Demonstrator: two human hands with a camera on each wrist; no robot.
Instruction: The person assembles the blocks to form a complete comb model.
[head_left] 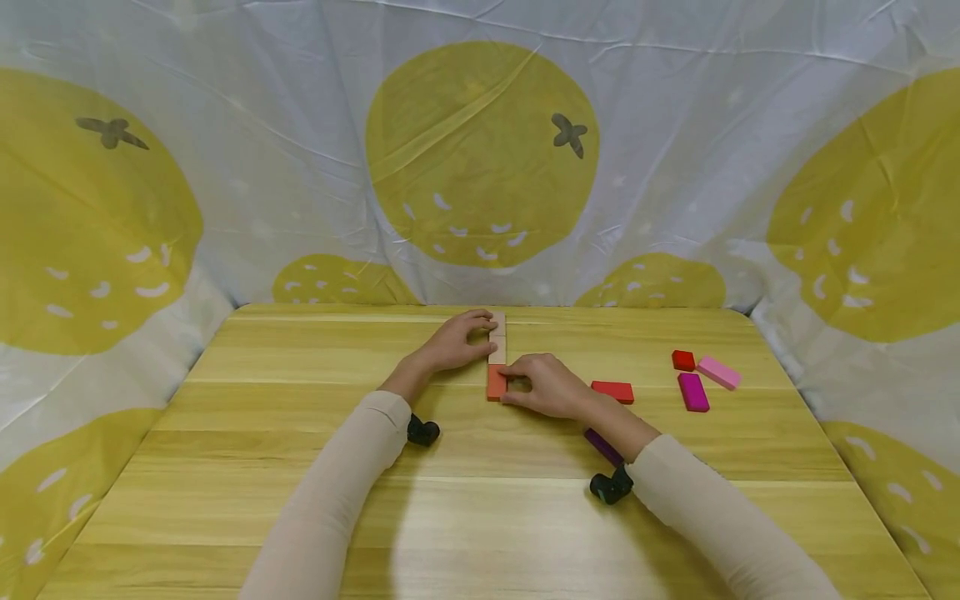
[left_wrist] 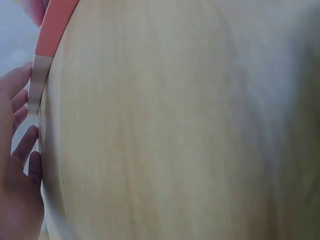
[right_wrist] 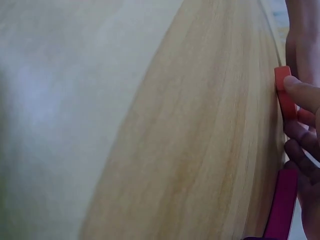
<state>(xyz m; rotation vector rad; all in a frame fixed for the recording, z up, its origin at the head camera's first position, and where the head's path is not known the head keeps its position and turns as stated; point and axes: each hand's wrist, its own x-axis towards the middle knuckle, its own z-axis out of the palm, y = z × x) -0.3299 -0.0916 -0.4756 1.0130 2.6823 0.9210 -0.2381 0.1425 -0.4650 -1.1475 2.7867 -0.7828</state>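
Two plain wooden blocks [head_left: 497, 346] and an orange block [head_left: 497, 382] lie end to end in a straight row running away from me on the table. My left hand [head_left: 459, 340] is at the left side of the plain pair, its extended fingers and thumb touching them. The thumb and fingers of my right hand [head_left: 551, 385] hold the orange block from its right side. In the right wrist view, the thumb sits against the orange block [right_wrist: 285, 95] near one end, while the other fingers are along its far side.
Right of my right hand lies a red block [head_left: 612, 392]; a purple block [head_left: 602, 447] is partly hidden under the wrist. Farther right are a small red block [head_left: 683, 360], a pink block [head_left: 718, 372] and a magenta block [head_left: 693, 392]. A patterned cloth [head_left: 660, 167] hangs behind the table.
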